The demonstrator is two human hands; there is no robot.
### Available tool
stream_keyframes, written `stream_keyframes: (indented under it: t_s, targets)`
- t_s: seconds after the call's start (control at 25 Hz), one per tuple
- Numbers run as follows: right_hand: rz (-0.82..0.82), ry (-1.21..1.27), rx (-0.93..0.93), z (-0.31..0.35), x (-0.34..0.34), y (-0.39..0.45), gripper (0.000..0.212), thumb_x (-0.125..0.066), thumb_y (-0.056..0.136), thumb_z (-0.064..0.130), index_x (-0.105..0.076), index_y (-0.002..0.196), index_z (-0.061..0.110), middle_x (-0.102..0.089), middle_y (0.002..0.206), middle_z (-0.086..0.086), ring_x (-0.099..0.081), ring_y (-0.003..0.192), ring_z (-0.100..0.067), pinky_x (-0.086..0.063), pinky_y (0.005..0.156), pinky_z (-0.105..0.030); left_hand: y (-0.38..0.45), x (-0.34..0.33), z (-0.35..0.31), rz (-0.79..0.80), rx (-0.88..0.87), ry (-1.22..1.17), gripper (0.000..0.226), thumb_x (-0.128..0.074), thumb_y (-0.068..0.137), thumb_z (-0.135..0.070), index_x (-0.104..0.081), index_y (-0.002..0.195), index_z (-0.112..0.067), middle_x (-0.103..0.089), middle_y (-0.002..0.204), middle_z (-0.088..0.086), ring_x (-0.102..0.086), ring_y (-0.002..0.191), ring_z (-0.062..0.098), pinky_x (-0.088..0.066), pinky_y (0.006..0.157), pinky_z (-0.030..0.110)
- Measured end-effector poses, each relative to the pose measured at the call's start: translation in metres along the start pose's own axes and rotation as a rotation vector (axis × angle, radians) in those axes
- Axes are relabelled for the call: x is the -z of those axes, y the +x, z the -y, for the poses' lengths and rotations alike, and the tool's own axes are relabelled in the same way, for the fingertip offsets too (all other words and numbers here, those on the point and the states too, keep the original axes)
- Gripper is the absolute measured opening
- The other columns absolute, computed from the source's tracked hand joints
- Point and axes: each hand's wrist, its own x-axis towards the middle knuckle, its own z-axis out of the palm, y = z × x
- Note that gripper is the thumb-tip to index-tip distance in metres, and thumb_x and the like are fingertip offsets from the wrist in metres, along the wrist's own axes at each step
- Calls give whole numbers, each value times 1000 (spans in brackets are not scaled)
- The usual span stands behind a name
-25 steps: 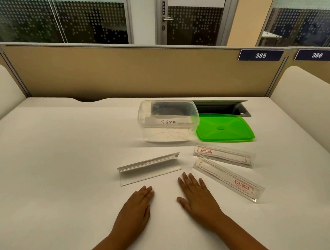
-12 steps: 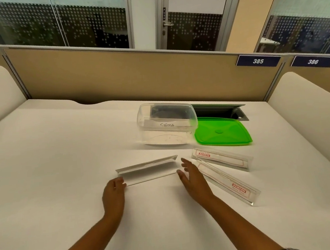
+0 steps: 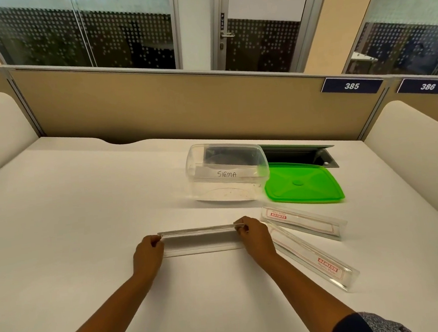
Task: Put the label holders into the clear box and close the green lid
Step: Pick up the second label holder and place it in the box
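Observation:
A plain clear label holder (image 3: 201, 239) lies across the white table in front of me. My left hand (image 3: 148, 252) grips its left end and my right hand (image 3: 253, 236) grips its right end. Two more clear label holders with red print lie to the right: one (image 3: 303, 222) near the lid, the other (image 3: 315, 259) running diagonally toward me. The clear box (image 3: 226, 175), marked SIGMA, stands open further back. Its green lid (image 3: 303, 184) lies flat on the table just right of the box.
A beige partition (image 3: 182, 108) closes the back of the desk. An open cable hatch (image 3: 301, 154) sits in the table behind the lid. Padded white side panels (image 3: 418, 145) flank the desk on both sides.
Both hands left the table, moved forward and apart, and closed on the two ends of the plain label holder, which now lies straighter across.

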Motion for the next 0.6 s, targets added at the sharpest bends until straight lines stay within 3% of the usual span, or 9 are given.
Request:
stream_keyframes:
  t_s: [0.28, 0.44, 0.52, 0.6]
  targets:
    - [-103, 130, 158, -2, 12, -14, 16, -59, 86, 6, -70, 92, 16, -72, 94, 0, -63, 89, -13, -47, 80, -20, 5, 0, -5, 23, -3, -97, 31, -41, 93, -8, -53, 121, -3, -58, 122, 19, -53, 109, 34, -44, 95, 43]
    - [-153, 87, 218, -3, 20, -24, 15, -58, 88, 9, -69, 94, 16, -71, 94, 2, -61, 88, -11, -46, 78, -20, 17, 15, -18, 71, 190, -546, 24, -42, 92, -10, -58, 107, 0, -59, 99, 18, -58, 78, 28, -50, 63, 33]
    - [-156, 75, 210, -1, 20, -27, 11, -57, 90, 15, -67, 92, 17, -70, 90, 4, -61, 82, -10, -43, 71, -13, 19, 24, -28, 164, 312, -807, 17, -45, 90, -10, -61, 89, -3, -57, 85, 14, -58, 69, 26, -52, 55, 31]
    - [-133, 30, 170, 3, 17, -30, 9, -55, 91, 19, -63, 89, 17, -65, 82, 7, -57, 73, -9, -40, 59, -7, 12, 25, -40, 297, 338, -966, 24, -44, 91, -15, -61, 79, -4, -58, 81, 12, -57, 71, 24, -58, 51, 29]
